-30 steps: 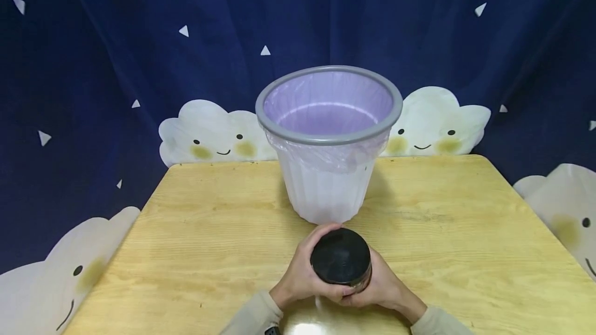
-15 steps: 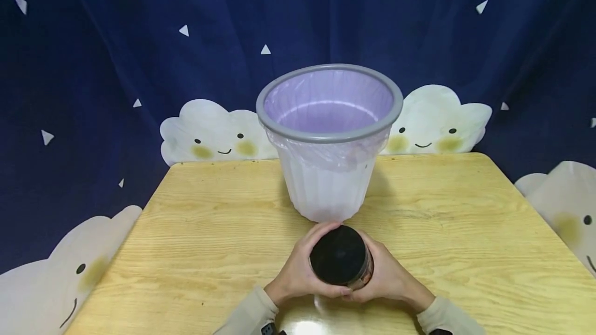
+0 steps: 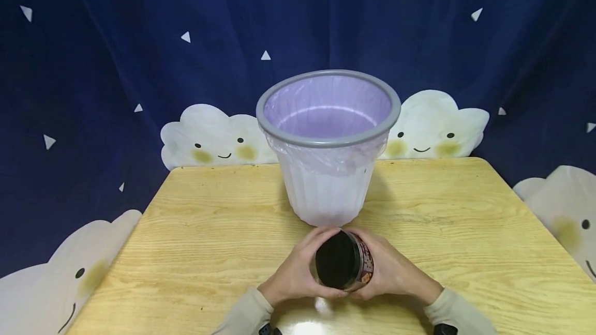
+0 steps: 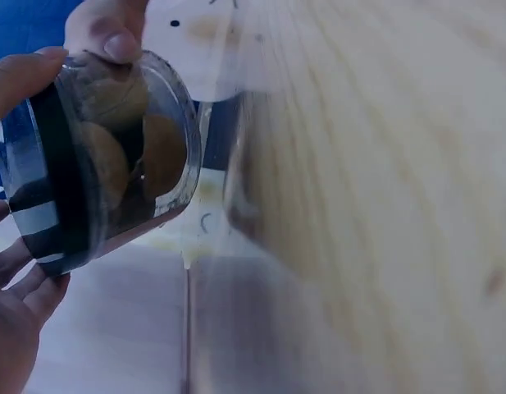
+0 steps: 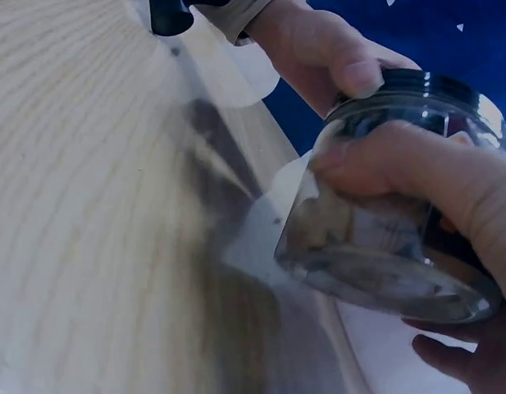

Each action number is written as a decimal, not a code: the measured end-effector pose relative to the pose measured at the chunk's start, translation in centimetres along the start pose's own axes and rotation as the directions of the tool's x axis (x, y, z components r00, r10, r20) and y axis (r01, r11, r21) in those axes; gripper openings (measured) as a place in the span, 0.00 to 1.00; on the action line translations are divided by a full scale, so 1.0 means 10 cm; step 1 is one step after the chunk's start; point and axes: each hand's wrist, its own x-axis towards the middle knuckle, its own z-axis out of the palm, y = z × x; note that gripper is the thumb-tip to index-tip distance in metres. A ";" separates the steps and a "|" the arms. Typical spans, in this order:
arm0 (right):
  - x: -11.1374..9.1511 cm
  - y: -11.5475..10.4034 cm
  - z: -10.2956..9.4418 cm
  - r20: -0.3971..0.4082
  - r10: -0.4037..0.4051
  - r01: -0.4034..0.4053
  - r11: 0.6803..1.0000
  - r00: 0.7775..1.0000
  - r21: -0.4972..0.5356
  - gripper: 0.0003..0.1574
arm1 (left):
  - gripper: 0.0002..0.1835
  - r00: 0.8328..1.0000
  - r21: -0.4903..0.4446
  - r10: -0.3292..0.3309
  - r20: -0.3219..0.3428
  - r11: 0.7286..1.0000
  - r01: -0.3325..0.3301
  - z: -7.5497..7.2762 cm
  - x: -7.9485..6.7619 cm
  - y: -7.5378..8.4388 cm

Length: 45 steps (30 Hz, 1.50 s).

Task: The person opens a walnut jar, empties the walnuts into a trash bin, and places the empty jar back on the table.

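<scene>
Both hands hold a clear jar with a black lid (image 3: 336, 260) above the near part of the table, just in front of a bin. In the head view the jar leans left, showing a dark printed label (image 3: 366, 268) on its right side. Round brown pieces, like cookies, show through the jar's clear wall (image 4: 146, 156) in the left wrist view. My left hand (image 3: 295, 273) curls round the lid end, its thumb (image 5: 359, 74) at the lid's edge. My right hand (image 3: 388, 270) grips the body, with its thumb (image 5: 376, 156) laid across the clear wall.
A white bin (image 3: 328, 185) with a grey rim and a purple-tinted liner stands behind the hands on the wooden table (image 3: 209, 237). A dark blue curtain (image 3: 223, 25) with white triangles and smiling clouds hangs behind and at both sides.
The jar has tipped further so its lid faces more to the left, and more of the label shows. My right wrist has shifted outward to the right; both hands keep their grip.
</scene>
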 end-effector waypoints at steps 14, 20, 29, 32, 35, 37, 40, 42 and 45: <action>0.01 -0.02 0.01 0.008 0.032 -0.029 0.980 0.999 -0.196 0.69 | 0.59 0.997 0.153 -0.044 0.064 0.988 0.034 0.00 0.01 0.03; 0.00 0.01 0.05 -0.012 0.022 -0.024 0.992 1.000 -0.124 0.68 | 0.55 0.995 0.099 -0.096 0.041 0.991 0.092 -0.01 0.07 0.05; -0.06 0.03 0.12 -0.065 -0.012 0.009 0.999 0.998 -0.049 0.68 | 0.53 0.983 0.066 -0.180 0.046 0.982 0.177 -0.01 0.12 0.09; -0.06 0.00 0.14 -0.079 0.030 -0.036 0.997 0.996 -0.072 0.68 | 0.52 0.979 0.034 -0.201 0.024 0.979 0.201 0.00 0.11 0.07; -0.05 -0.03 0.14 -0.095 0.063 -0.072 0.993 0.993 -0.089 0.69 | 0.52 0.978 0.010 -0.207 0.005 0.978 0.207 0.00 0.11 0.05; -0.03 -0.04 0.12 -0.093 0.072 -0.079 0.993 0.993 -0.085 0.69 | 0.52 0.979 0.013 -0.204 0.009 0.979 0.204 0.00 0.12 0.06; -0.02 -0.04 0.10 -0.080 0.077 -0.083 0.994 0.994 -0.074 0.69 | 0.51 0.974 0.039 -0.227 0.020 0.973 0.226 -0.02 0.13 0.07; -0.01 -0.03 0.09 -0.062 0.077 -0.082 0.994 0.995 -0.076 0.69 | 0.52 0.968 0.070 -0.249 0.029 0.967 0.246 -0.03 0.13 0.09; 0.00 -0.02 0.08 -0.042 0.074 -0.077 0.993 0.996 -0.088 0.69 | 0.53 0.962 0.121 -0.267 0.058 0.958 0.259 -0.05 0.13 0.11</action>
